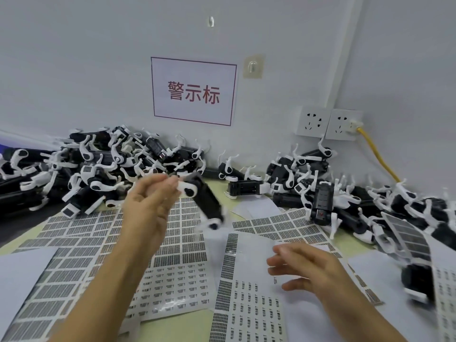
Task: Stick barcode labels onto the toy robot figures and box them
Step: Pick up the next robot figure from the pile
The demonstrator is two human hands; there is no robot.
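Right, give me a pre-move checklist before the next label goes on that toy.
1. Toy robot in left hand: ok, fingertips pinch its white end.
2. Grip firmness: cannot tell, the picture is blurred.
3. Right hand free to peel: ok, fingers relaxed, holding nothing.
4. Label sheets within reach: ok, spread under both hands.
5. Label already on this toy: cannot tell.
6. Box ready: not ok, none in view.

You cannot tell whether your blurred left hand grips the smeared black-and-white plastic toy robot figure or only touches it. The print on the white paper barcode label sheets is too small to read, and the black toy figure at the right edge is blurred and partly covered by a sheet.
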